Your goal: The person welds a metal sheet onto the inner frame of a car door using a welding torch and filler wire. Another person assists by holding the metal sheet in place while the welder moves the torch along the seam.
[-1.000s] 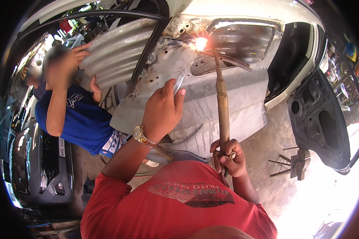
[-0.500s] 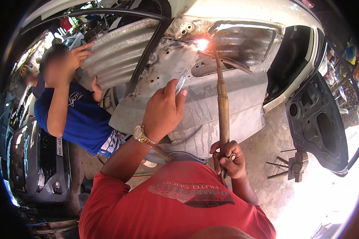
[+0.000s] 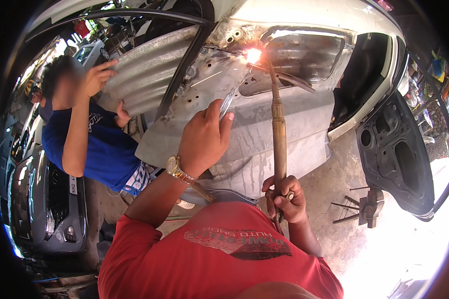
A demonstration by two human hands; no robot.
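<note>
My right hand (image 3: 291,201) is closed around the valve end of a brass gas welding torch (image 3: 279,137). Its thin tip reaches up to a bright glowing spot (image 3: 253,56) on a bare-metal car door (image 3: 297,117), below the window opening. Pinched between the thumb and fingers of my left hand (image 3: 203,137) is a looped bundle of thin silvery filler wire (image 3: 228,104). From it an end runs up toward the glow, whose glare hides the exact contact. A watch (image 3: 173,165) circles my left wrist.
At the left a person in a blue shirt (image 3: 97,144) stands close by, one hand raised beside corrugated metal sheet (image 3: 144,70). A dark car (image 3: 45,214) is behind them. On the right lean a grey door shell (image 3: 396,154) and a metal vise-like block (image 3: 371,207).
A spark streak now shows left of the glow. The person in blue has shifted slightly and turned the head. My hands and the torch stay almost in place.
</note>
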